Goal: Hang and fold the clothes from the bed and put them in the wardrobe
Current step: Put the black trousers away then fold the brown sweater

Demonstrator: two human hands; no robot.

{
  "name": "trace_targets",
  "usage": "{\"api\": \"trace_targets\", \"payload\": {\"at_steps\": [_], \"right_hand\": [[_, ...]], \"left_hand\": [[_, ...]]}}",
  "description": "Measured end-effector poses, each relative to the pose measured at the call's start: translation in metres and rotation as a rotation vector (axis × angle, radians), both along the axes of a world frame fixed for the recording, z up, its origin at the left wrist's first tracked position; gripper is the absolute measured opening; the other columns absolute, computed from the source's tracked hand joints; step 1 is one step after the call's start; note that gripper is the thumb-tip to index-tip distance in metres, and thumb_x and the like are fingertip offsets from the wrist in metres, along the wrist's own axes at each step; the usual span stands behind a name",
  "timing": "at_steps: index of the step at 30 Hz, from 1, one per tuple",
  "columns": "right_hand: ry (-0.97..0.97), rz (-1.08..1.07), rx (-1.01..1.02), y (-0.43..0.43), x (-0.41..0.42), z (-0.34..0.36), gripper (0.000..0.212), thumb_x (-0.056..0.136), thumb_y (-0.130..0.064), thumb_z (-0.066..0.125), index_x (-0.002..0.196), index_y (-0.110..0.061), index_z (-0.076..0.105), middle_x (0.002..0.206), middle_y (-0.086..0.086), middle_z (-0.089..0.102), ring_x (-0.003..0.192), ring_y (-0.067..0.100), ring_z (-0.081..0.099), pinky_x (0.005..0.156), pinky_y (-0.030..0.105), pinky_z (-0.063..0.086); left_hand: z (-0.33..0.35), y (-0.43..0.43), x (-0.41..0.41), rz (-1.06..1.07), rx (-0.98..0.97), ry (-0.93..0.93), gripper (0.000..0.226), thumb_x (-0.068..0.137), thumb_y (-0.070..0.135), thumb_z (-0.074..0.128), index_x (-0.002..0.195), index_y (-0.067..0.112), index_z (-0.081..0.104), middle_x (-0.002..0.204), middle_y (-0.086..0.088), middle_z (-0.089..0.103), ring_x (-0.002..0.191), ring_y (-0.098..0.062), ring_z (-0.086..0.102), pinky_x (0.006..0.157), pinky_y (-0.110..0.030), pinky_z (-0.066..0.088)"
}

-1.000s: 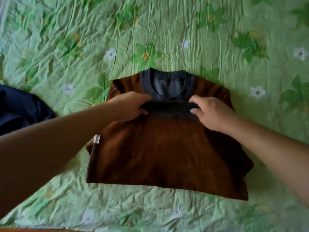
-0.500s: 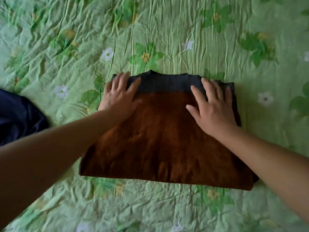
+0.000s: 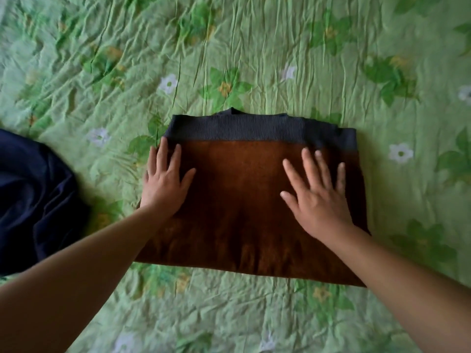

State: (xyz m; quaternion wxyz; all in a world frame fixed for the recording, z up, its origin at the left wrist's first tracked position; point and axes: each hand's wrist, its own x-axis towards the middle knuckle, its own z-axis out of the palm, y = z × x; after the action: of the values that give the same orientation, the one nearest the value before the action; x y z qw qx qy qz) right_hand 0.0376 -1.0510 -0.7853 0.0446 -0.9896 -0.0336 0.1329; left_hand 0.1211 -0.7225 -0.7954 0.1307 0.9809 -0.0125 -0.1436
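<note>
A brown sweater with a dark grey ribbed hem lies folded into a rectangle in the middle of the bed, the grey band along its far edge. My left hand lies flat on the sweater's left edge, fingers straight and spread. On the sweater's right half my right hand presses flat, its fingers also spread. Neither hand grips the cloth.
The bed is covered by a wrinkled green sheet with flower prints. A dark navy garment lies bunched at the left edge of the view, a little apart from the sweater.
The hem was folded up over the collar, and the hands went from gripping it to lying flat. Since then both hands have slid back toward me over the brown part.
</note>
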Motion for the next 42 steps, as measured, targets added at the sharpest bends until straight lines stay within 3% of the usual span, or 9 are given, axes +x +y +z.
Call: {"api": "trace_targets", "payload": {"at_steps": [5,8,15,20,23,26,35,38,42], "right_hand": [[0.203,0.123,-0.012,0.034,-0.014,-0.005,0.072,0.099,-0.059,0.037,0.159,-0.036,0.002,0.167,0.009,-0.012,0.154,0.031,-0.011,0.12,0.064,0.0],[0.176,0.051,-0.047,0.059,0.005,0.009,0.068,0.092,-0.048,0.057,0.15,-0.028,0.028,0.16,0.017,0.012,0.15,0.038,0.013,0.121,0.062,0.011],[0.054,0.4,-0.016,0.162,0.096,0.038,0.064,0.087,-0.014,0.059,0.145,-0.026,0.035,0.15,0.008,0.031,0.137,0.032,0.031,0.109,0.049,0.033],[0.047,0.823,-0.232,0.235,0.155,0.046,0.07,0.091,-0.01,0.059,0.152,-0.025,0.029,0.164,0.007,0.017,0.153,0.031,0.005,0.121,0.059,0.011],[0.101,1.014,-0.436,0.262,0.163,0.038,0.058,0.09,-0.02,0.064,0.144,-0.024,0.042,0.145,0.004,0.048,0.147,0.028,0.029,0.118,0.068,0.007],[0.156,1.001,-0.5,0.276,0.164,0.041,0.05,0.089,-0.023,0.064,0.136,-0.027,0.047,0.126,0.003,0.058,0.124,0.028,0.05,0.113,0.065,0.023],[0.211,0.881,-0.504,0.244,0.152,0.079,0.019,0.086,-0.012,0.059,0.093,-0.028,0.053,0.093,-0.002,0.062,0.089,0.023,0.05,0.095,0.044,0.032],[0.202,0.75,-0.402,0.203,0.146,0.1,0.025,0.086,-0.006,0.056,0.091,-0.029,0.047,0.089,-0.002,0.059,0.097,0.027,0.042,0.083,0.041,0.035],[0.058,0.891,-0.36,0.12,0.135,0.122,0.031,0.081,-0.006,0.057,0.092,-0.029,0.04,0.087,-0.007,0.047,0.096,0.021,0.05,0.094,0.044,0.035]], "left_hand": [[0.006,0.025,0.027,0.298,-0.268,-0.04,0.064,0.088,0.024,0.069,0.145,0.018,0.042,0.13,-0.015,0.056,0.118,-0.032,0.054,0.101,-0.044,0.045],[0.005,0.04,0.037,0.315,-0.221,0.132,0.053,0.084,0.027,0.071,0.134,0.021,0.054,0.119,-0.013,0.064,0.108,-0.033,0.061,0.092,-0.039,0.05],[0.019,0.06,-0.025,0.396,-0.329,0.246,0.049,0.084,0.028,0.073,0.127,0.021,0.049,0.106,-0.01,0.068,0.095,-0.03,0.065,0.083,-0.034,0.051],[0.032,0.086,-0.059,0.381,-0.402,0.374,0.064,0.076,0.037,0.081,0.127,0.025,0.044,0.099,-0.002,0.064,0.086,-0.022,0.063,0.075,-0.033,0.051],[0.033,0.109,-0.067,0.318,-0.38,0.512,0.055,0.072,0.041,0.084,0.114,0.023,0.053,0.097,-0.003,0.065,0.074,-0.018,0.064,0.063,-0.036,0.057],[0.025,0.124,-0.079,0.348,-0.51,0.56,0.042,0.072,0.035,0.086,0.1,0.019,0.06,0.088,-0.005,0.069,0.067,-0.02,0.068,0.057,-0.042,0.061],[0.065,0.092,-0.099,0.359,-0.776,0.495,0.023,0.082,0.015,0.074,0.099,0.015,0.06,0.08,-0.004,0.066,0.068,-0.017,0.066,0.055,-0.032,0.055],[0.096,0.051,-0.102,0.273,-0.82,0.457,0.024,0.081,0.016,0.077,0.096,0.015,0.058,0.076,-0.006,0.066,0.063,-0.015,0.063,0.054,-0.034,0.054],[0.13,-0.039,-0.114,0.022,-0.65,0.289,0.029,0.079,0.032,0.074,0.094,0.027,0.051,0.077,0.008,0.059,0.066,-0.009,0.058,0.058,-0.025,0.043]]}}
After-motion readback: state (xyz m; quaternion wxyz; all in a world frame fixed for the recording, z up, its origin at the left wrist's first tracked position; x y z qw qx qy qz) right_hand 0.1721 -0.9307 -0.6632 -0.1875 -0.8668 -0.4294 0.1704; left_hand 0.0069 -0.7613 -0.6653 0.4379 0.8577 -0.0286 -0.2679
